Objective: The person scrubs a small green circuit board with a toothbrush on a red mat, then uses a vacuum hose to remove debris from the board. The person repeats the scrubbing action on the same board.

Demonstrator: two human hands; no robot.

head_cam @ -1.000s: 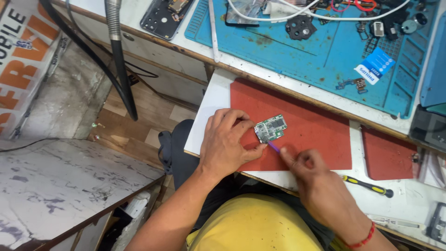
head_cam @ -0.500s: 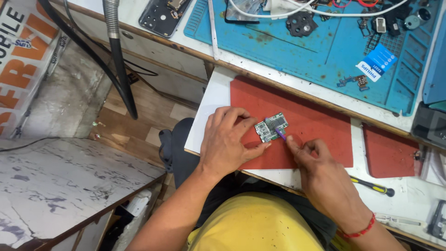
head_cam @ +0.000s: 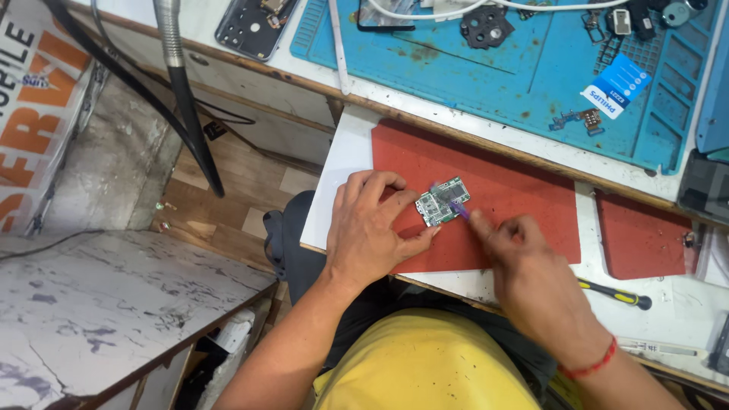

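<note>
Head view looked down on a small green circuit board point(head_cam: 443, 200) that lay on a red mat point(head_cam: 501, 182) on the white worktop point(head_cam: 338, 178), near the person's body. The left hand point(head_cam: 372, 228) rested on the mat just left of the board, its fingers spread and curled around the board's left edge, with the thumb touching the near corner, so that it pinned the board rather than lifted it. The right hand point(head_cam: 524, 262) sat to the right and nearer, its fingers pinched together on a thin purple tool point(head_cam: 458, 209) whose tip touched the board's near right part. A screwdriver with a black and yellow handle point(head_cam: 619, 295) lay on the worktop right of that hand, well apart from the board. A second, smaller red mat point(head_cam: 642, 235) lay farther right. Beyond the red mat, a blue work mat point(head_cam: 524, 76) carried small phone parts, and a dark flexible hose point(head_cam: 186, 106) hung down at the far left.
</note>
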